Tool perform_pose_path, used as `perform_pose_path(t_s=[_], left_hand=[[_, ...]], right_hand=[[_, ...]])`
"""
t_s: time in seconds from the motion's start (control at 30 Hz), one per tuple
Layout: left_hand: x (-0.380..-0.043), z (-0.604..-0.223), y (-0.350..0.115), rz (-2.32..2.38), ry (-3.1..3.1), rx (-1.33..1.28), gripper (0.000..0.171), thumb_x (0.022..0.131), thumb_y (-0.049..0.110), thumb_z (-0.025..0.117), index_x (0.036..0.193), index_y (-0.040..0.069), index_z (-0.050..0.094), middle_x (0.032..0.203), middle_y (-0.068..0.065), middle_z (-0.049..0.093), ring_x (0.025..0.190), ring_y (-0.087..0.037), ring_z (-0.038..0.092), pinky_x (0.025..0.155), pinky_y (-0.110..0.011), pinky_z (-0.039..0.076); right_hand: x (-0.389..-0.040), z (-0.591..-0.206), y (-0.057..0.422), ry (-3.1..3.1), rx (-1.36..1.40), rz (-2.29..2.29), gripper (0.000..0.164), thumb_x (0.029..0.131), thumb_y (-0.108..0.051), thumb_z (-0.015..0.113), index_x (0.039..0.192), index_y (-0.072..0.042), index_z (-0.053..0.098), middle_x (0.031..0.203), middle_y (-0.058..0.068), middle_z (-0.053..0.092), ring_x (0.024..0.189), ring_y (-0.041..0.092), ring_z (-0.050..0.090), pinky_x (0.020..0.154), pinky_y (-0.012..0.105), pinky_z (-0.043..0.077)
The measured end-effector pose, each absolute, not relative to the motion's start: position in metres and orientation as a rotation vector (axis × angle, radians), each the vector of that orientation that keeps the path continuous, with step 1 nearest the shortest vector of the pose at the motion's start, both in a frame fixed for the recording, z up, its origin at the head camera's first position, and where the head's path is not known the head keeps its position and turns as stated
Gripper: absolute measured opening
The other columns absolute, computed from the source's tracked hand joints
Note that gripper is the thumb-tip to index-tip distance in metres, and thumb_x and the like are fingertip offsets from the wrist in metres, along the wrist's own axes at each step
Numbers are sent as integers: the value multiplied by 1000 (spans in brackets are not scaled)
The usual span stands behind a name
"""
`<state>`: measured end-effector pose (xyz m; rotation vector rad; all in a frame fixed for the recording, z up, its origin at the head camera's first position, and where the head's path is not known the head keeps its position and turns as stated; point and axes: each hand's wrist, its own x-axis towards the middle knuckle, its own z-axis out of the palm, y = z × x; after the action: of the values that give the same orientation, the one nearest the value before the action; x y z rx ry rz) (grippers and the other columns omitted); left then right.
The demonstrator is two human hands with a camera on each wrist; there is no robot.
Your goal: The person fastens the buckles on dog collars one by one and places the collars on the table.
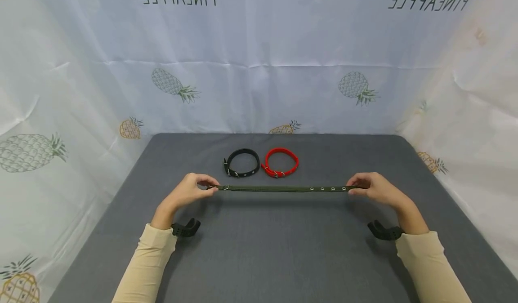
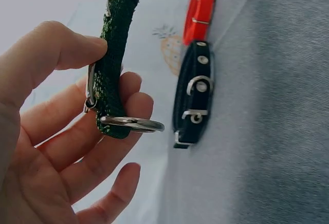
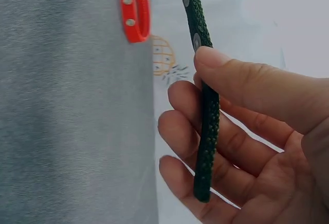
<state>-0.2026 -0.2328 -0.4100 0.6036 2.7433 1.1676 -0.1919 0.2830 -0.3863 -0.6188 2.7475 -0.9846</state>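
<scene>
A dark green pet collar (image 1: 267,189) is stretched out straight and level between both hands, with a shadow on the table below it. My left hand (image 1: 193,189) pinches its buckle end between thumb and fingers; the metal buckle (image 2: 139,124) sticks out beneath the thumb in the left wrist view. At the other end my right hand (image 1: 374,188) pinches the strap near its metal eyelets (image 1: 333,189), and the plain tip (image 3: 204,185) hangs past the thumb across the fingers in the right wrist view.
Behind the green strap, a black collar (image 1: 259,163) and a red collar (image 1: 297,163) lie buckled into loops, side by side on the grey table (image 1: 275,249). White curtains (image 1: 259,96) printed with pineapples stand at the back and both sides.
</scene>
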Motion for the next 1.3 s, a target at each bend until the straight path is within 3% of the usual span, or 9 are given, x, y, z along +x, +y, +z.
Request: perform_pose_path(t_s=[0.2,0.37,0.47,0.63,0.8,0.97,1.17,1.3], left_hand=[[-204,-401,-230,1245,2750,529,19,92,20,64,105,9,73,105,-13,73,90,-20,65,77,-28,52],[-204,-396,-230,1313,2792,494,21,95,21,62,106,7,72,104,-20,71,81,-14,62,71,-23,51],[-206,-394,-227,1359,2817,525,21,95,19,61,107,6,71,103,-22,70,78,-15,61,69,-22,49],[-209,-390,-220,1427,2869,572,22,96,16,60,113,5,68,103,-19,69,67,-8,50,60,-21,41],[-213,-384,-211,1507,2884,604,25,95,14,61,117,3,66,94,-18,67,64,-5,45,57,-21,38],[-217,-377,-201,1621,2867,619,25,95,13,61,117,3,65,74,-1,54,63,-5,43,58,-21,37],[-218,-375,-191,1763,2833,696,22,93,9,63,114,1,65,79,7,53,66,-4,43,59,-21,38],[-218,-373,-185,1798,2803,704,23,92,10,64,114,1,65,86,7,56,70,-3,46,64,-20,41]], right_hand=[[-191,-377,287,2791,-596,-1055,19,92,-14,64,107,-3,69,99,11,70,81,-7,61,71,22,54],[-190,-373,289,2811,-567,-1121,23,94,-15,62,110,-1,70,88,-17,68,76,-5,60,66,23,52],[-189,-372,288,2851,-573,-1191,23,94,-13,62,109,2,70,80,-27,63,70,-2,58,60,23,46],[-191,-372,283,2898,-528,-1359,24,94,-14,62,109,4,69,73,-25,64,62,4,56,49,28,35],[-193,-369,276,2897,-440,-1504,28,93,-15,64,112,7,66,71,-23,68,63,4,61,52,25,41],[-196,-365,265,2918,-392,-1567,29,90,-17,68,113,0,68,76,-26,66,67,0,62,61,18,49],[-200,-361,250,2864,-492,-1732,23,90,-8,67,111,1,68,84,-25,66,71,-4,59,61,16,45],[-201,-358,241,2818,-538,-1791,20,91,-6,65,110,-3,69,87,-25,66,80,-7,63,70,11,49]])
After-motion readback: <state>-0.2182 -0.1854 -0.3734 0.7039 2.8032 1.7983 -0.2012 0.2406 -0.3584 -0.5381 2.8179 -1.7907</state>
